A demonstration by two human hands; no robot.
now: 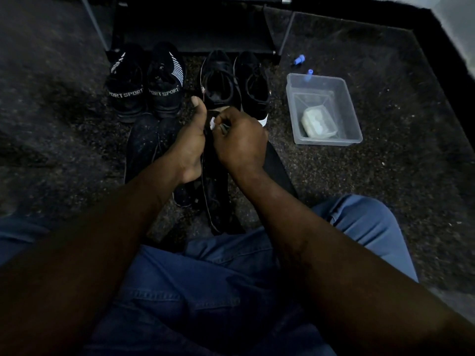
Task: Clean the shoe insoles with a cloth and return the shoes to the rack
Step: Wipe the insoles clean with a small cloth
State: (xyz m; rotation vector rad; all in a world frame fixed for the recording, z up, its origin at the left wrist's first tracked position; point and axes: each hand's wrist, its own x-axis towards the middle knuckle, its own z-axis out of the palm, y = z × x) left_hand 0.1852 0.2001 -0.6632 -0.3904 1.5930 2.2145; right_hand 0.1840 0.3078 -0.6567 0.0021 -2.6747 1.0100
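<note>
The rack [195, 34] is cut off by the top edge; only its lowest shelf and legs show. The left grip [190, 147] holds the insole [214, 194], with its fingers hidden behind it, and both hands cover the insole's upper end. Of the cloth [212, 123] only a small white scrap peeps from the curled right grip [241, 142]. A dark shoe [144, 147] lies half hidden under the left forearm. The pale lump [318, 122] in the clear tub [353, 116] is too blurred to name, as are two small blue bits [298, 59] near it. Both arms run off the bottom edge.
</note>
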